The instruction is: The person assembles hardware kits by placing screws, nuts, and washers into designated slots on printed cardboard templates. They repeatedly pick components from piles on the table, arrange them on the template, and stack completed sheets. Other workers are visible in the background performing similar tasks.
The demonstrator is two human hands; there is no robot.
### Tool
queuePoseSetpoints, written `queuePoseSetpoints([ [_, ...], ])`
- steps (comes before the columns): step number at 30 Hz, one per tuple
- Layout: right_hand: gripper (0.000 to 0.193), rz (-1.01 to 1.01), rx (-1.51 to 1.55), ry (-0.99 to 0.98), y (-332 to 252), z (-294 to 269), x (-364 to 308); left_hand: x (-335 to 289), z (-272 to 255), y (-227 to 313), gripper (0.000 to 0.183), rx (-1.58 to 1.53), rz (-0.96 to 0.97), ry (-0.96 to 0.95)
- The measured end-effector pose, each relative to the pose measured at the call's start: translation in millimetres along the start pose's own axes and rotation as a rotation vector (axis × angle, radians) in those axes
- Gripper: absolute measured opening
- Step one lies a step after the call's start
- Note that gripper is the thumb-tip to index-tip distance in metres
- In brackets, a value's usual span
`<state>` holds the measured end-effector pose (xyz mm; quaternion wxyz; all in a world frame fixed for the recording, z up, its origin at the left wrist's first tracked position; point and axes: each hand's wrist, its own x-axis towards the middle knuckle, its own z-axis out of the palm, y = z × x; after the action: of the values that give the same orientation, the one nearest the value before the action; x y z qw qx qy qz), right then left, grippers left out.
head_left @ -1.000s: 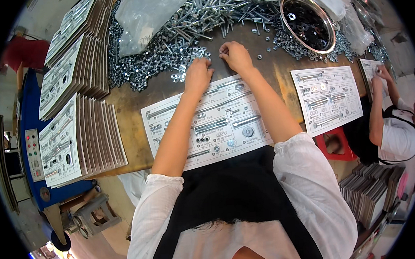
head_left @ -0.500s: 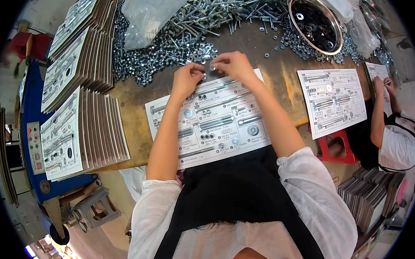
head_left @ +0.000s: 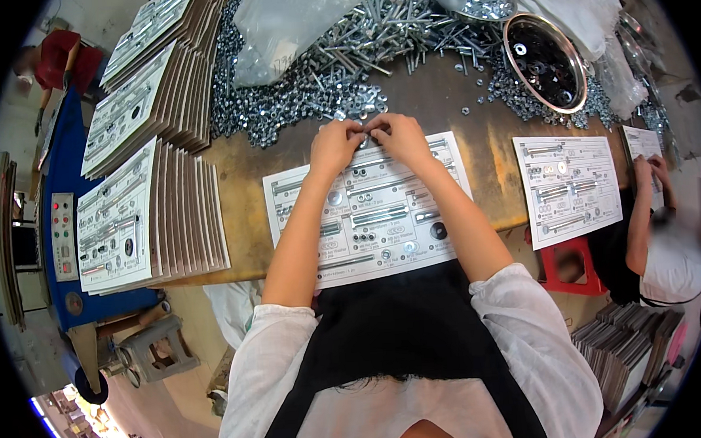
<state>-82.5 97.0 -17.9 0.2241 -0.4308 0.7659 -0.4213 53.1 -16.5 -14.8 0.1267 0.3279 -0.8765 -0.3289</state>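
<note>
A white printed card (head_left: 458, 185) with bolts, nuts and washers set on it lies at the table's front edge, under my forearms. At its far edge my left hand (head_left: 336, 148) and my right hand (head_left: 401, 139) meet, their fingertips pinched close together. A small shiny metal piece shows between the fingers, too hidden to name and to tell which hand grips it. Just beyond my hands spreads a heap of loose nuts (head_left: 297, 103), with a pile of bolts (head_left: 357, 48) behind it.
Stacked cards (head_left: 121, 223) stand at the left. On the right are a metal bowl of dark washers (head_left: 545, 66), another card (head_left: 568, 188) overhanging the edge, and a co-worker (head_left: 670, 258). A clear plastic bag (head_left: 289, 24) covers part of the heap. A red stool (head_left: 567, 267) stands below.
My hands have come together, fingertips now meeting at the card's far edge where they were slightly apart. The whole view has shifted a little. A person in red shows more at the far left.
</note>
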Motion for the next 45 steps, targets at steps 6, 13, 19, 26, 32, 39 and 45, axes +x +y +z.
queuePoseSetpoints([
  [6, 0.016, -0.135, -0.096, 0.1, 21, 16, 0, 5, 8, -4, 0.017, 0.033, 0.051, -0.047],
  [13, 0.019, -0.026, 0.001, -0.072, -2, -3, -2, 0, -10, 7, 0.02, -0.198, 0.096, -0.138],
  [19, 0.042, 0.381, 0.811, -0.66, -13, -37, -29, -28, -56, 38, 0.024, -0.591, 0.158, -0.409],
  [26, 0.043, 0.355, 0.822, -0.719, -12, -40, -64, -79, -62, 63, 0.03, -0.294, 0.354, -0.22],
  [32, 0.037, 0.291, 0.893, -0.612, -22, -36, -87, -109, -60, 78, 0.035, 0.097, 0.664, 0.213],
  [39, 0.033, 0.317, 0.632, -0.447, -62, -53, -109, -124, -60, 80, 0.028, 0.073, 0.64, 0.236],
  [45, 0.035, 0.151, 0.898, -0.474, -59, -64, -138, -140, -64, 92, 0.031, -0.205, 0.651, 0.252],
])
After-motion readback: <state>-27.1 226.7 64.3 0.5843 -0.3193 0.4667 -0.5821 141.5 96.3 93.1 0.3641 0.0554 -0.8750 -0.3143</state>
